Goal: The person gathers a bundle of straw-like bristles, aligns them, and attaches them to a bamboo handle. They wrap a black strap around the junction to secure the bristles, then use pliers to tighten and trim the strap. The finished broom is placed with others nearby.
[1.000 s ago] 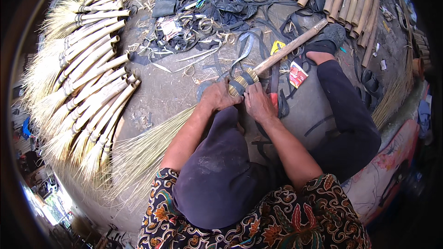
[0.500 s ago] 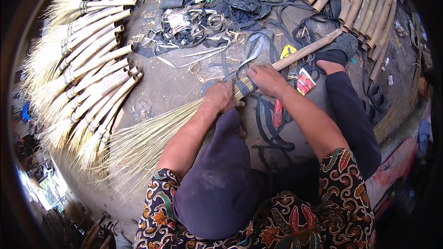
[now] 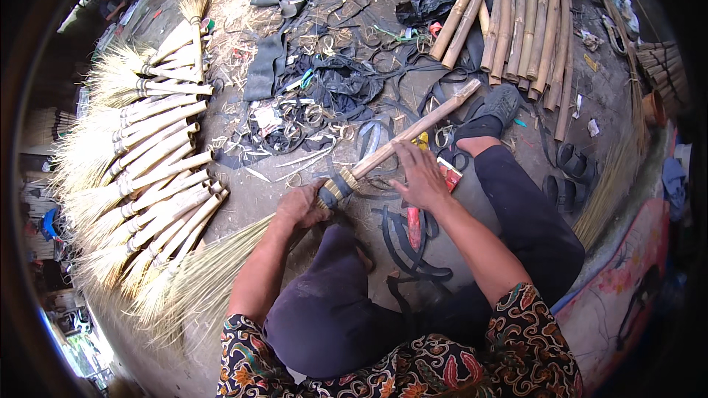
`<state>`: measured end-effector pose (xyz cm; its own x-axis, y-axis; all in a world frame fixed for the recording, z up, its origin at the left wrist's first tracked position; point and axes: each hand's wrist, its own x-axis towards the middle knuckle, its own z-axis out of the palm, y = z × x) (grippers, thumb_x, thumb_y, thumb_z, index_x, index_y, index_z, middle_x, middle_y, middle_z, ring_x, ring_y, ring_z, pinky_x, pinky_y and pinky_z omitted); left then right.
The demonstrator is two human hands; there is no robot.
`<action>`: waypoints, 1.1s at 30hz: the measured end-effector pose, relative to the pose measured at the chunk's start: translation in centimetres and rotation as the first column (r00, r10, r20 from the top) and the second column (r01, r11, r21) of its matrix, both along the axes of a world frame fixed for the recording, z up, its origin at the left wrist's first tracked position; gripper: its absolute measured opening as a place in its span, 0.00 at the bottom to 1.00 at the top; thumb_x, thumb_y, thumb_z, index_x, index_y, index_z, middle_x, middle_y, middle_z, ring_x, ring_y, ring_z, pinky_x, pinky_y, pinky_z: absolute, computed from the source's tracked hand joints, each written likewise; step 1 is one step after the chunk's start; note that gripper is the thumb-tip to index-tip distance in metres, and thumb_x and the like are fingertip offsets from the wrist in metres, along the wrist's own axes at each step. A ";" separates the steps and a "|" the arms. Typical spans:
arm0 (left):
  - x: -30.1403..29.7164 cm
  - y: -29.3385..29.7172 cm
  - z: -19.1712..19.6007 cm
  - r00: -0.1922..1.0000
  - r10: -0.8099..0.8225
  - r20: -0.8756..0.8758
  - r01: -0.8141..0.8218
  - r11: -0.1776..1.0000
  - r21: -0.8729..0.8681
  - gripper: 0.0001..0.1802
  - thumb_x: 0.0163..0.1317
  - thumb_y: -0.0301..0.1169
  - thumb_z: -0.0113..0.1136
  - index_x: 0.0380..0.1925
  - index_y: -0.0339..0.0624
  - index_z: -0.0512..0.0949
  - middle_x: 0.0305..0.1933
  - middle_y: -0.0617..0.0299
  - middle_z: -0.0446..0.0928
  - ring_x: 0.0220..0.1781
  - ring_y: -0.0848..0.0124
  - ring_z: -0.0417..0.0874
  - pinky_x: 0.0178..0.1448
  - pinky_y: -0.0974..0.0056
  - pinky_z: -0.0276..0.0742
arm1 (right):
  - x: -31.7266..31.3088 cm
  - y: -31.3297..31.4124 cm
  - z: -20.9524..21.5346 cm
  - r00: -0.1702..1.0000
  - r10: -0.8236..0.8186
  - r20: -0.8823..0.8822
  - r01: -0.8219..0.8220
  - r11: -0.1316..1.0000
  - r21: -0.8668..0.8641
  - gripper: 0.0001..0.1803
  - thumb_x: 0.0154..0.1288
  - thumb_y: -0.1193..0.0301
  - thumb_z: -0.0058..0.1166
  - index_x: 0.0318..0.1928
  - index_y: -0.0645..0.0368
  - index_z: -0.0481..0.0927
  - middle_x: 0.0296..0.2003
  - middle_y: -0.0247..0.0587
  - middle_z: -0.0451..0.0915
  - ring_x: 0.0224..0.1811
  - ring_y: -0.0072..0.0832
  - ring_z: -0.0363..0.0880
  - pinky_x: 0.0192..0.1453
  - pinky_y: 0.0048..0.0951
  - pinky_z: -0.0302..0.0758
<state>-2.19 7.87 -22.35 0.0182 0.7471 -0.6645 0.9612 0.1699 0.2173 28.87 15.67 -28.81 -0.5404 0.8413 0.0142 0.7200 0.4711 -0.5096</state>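
Observation:
A broom lies slantwise across my raised knee, its bamboo handle (image 3: 417, 129) pointing to the far right and its pale bristles (image 3: 221, 265) fanning out to the near left. Black rubber strips (image 3: 337, 191) are wrapped round the top of the bristles, where the handle enters. My left hand (image 3: 301, 206) is closed round the bristles just below this binding. Beside the handle, on its near side, my right hand (image 3: 425, 179) has its fingers apart and holds nothing. A red packet (image 3: 449, 174) and a slim red object (image 3: 414, 227) lie close to it on the floor.
A row of brooms (image 3: 158, 177) with bamboo handles lies at the left. Several bamboo poles (image 3: 527, 22) are laid out at the far right, beyond my shoe (image 3: 499, 108). Black rubber scraps (image 3: 343, 85) and loose strips (image 3: 402, 247) litter the floor.
My right hand has come away from the binding and its fingers have spread. My left hand keeps hold of the bristles. The view has tilted up, showing more of the far floor.

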 end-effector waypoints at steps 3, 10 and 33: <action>-3.4 -1.4 6.6 0.988 0.053 -0.142 -0.044 0.997 0.061 0.49 0.50 0.48 0.76 0.74 0.61 0.69 0.54 0.44 0.86 0.55 0.46 0.88 0.61 0.47 0.84 | 5.5 2.6 0.5 0.943 -0.301 -0.145 0.309 0.951 0.034 0.46 0.65 0.59 0.70 0.77 0.61 0.61 0.73 0.57 0.65 0.73 0.47 0.70 0.74 0.47 0.72; -5.5 -10.1 18.2 0.892 -0.003 -0.452 0.200 0.900 0.387 0.37 0.52 0.36 0.70 0.66 0.62 0.76 0.52 0.58 0.84 0.54 0.55 0.87 0.58 0.50 0.79 | 10.0 7.3 -2.8 0.434 -0.781 -0.449 0.513 0.624 -0.589 0.43 0.80 0.51 0.51 0.79 0.70 0.55 0.73 0.64 0.67 0.54 0.43 0.86 0.59 0.37 0.82; -3.7 -16.4 22.7 0.854 0.479 -0.201 -0.195 0.654 0.731 0.38 0.65 0.49 0.69 0.73 0.51 0.70 0.76 0.49 0.68 0.77 0.48 0.71 0.81 0.27 0.52 | -24.3 -6.5 8.0 0.832 -0.157 -0.532 -0.150 0.860 -0.488 0.48 0.75 0.50 0.54 0.79 0.75 0.53 0.74 0.73 0.63 0.80 0.53 0.61 0.81 0.42 0.61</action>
